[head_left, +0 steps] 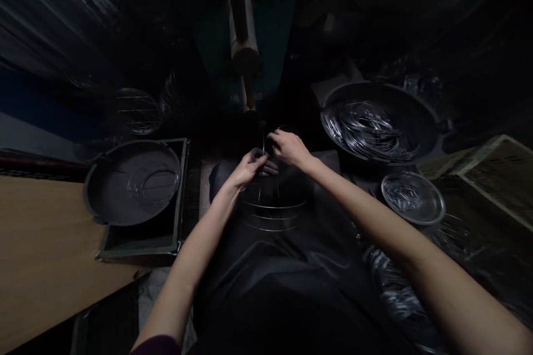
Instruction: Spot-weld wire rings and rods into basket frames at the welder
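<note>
In dim light both my hands meet at the middle, over my lap. My left hand (249, 168) is closed, pinching a thin upright wire of a round wire frame (272, 212) that rests on the dark cloth (291, 266) over my knees. My right hand (288, 147) is closed too, its fingertips pinched on the top of the same wire frame just right of the left hand. The frame's hoops curve below both hands.
A dark pan (132, 182) holding a wire piece sits on a tray at the left, beside a wooden tabletop (41, 244). At the right are a large pan of wire rings (375, 125), a small steel bowl (413, 197) and more wire (391, 288). A machine post (245, 50) stands ahead.
</note>
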`<state>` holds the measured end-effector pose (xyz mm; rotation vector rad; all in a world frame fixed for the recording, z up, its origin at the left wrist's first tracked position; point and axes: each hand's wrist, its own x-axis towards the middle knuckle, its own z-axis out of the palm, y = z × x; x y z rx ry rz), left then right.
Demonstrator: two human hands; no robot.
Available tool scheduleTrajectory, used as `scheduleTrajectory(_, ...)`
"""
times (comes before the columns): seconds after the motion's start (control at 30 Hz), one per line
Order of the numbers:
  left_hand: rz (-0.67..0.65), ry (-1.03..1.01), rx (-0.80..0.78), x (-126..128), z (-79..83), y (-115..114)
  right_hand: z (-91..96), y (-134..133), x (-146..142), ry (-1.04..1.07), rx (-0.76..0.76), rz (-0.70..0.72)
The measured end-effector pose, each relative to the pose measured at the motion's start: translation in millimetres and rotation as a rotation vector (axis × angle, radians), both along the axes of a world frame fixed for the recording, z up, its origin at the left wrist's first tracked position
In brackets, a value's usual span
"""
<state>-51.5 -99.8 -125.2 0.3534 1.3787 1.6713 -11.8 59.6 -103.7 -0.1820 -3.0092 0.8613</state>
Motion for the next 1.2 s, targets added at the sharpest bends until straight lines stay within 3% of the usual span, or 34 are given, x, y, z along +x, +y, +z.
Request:
scheduleTrajectory(0.13, -0.070, -0.002, 0.085, -4, 7.6, 10, 3.2, -5, 24, -0.003, -0.827, -0.282)
scheduleTrajectory(0.17, -0.072, 0.032, 0.079, -8, 10.0, 11, 4.4, -7, 32, -0.026, -0.988, -0.356)
scheduleTrajectory(0.23, -0.057, 0.116, 0.043, -17, 12.7, 12, 4.9, -12, 47, -0.107, -1.165, -0.396)
scheduleTrajectory(0.3, -0.054, 0.176, 0.008, -23, 12.3, 12, 1.5, -19, 56, -0.167, -1.161, -0.331)
scheduleTrajectory(0.43, -0.087, 0.236, -0.025, -28, 9.6, 13, -9.8, -26, 55, -0.136, -0.988, -0.226)
scheduleTrajectory(0.53, -0.066, 0.250, -0.054, -31, 9.9, 7, -9.1, -15, 51, -0.186, -1.051, -0.264)
scheduleTrajectory(0.67, -0.006, 0.195, -0.057, -35, 6.8, 3, 2.0, 9, 60, -0.217, -1.161, -0.432)
scheduleTrajectory(0.73, -0.024, 0.171, -0.059, -34, 5.5, 10, 4.6, 9, 66, -0.366, -1.226, -0.427)
scheduleTrajectory(0.8, -0.080, 0.223, -0.087, -30, 8.5, 18, 2.9, 1, 68, -0.551, -1.244, -0.333)
scheduleTrajectory(0.9, -0.093, 0.525, -0.178, -10, 19.2, 8, -2.9, -11, 66, -0.598, -1.153, -0.192)
scheduleTrajectory(1.0, -0.079, 0.942, -0.292, 33, 19.4, -36, -2.9, -7, 64, -0.507, -1.073, -0.157)
scheduleTrajectory(1.1, -0.280, 1.314, -0.409, 75, -7.6, -82, 3.8, -1, 67, -0.458, -1.068, -0.147)
scheduleTrajectory(1.2, -0.173, 1.498, -0.451, 92, -47.5, -96, 8.5, -5, 73, -0.372, -1.103, -0.178)
